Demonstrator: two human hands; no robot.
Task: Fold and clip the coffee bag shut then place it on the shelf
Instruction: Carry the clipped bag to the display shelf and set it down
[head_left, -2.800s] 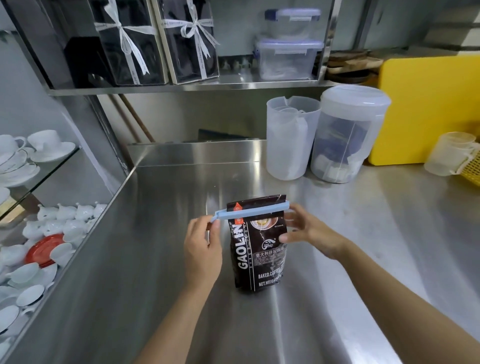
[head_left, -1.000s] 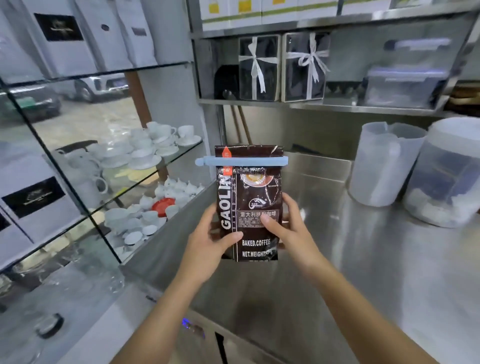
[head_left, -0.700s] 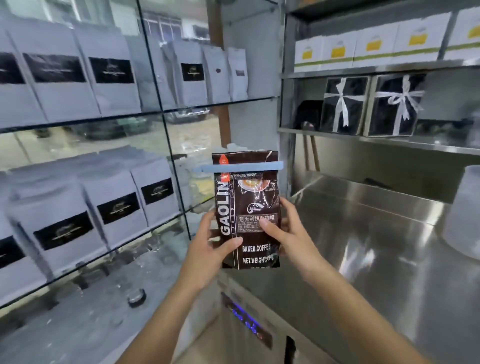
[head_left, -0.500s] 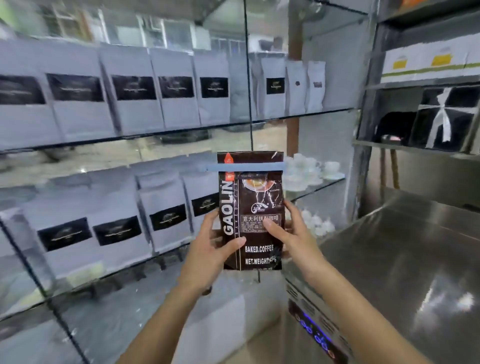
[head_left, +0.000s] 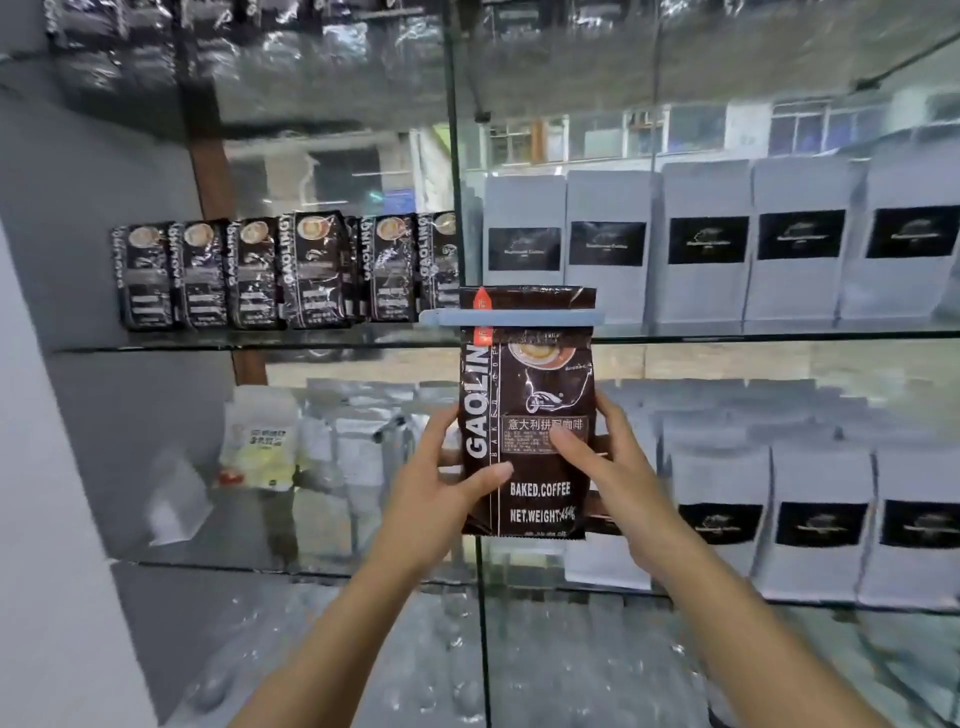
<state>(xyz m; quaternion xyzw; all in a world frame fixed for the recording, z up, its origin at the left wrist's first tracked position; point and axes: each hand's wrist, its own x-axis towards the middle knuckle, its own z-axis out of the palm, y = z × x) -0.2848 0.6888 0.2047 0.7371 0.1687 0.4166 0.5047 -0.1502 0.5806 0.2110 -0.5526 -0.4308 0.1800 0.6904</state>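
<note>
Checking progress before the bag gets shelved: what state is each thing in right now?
coffee bag: upright, top folded, held off the shelf in both hands
blue clip: clamped across the folded top
left hand: gripping the bag's left edge
right hand: gripping the bag's right side
dark bags on shelf: standing in a row

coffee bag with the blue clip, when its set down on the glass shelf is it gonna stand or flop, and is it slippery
The coffee bag looks full and holds its shape between the left hand and right hand, so it will probably stand. Its glossy, crinkled film is likely slick. The blue clip overhangs both sides and could snag the neighbouring dark bags.
</note>
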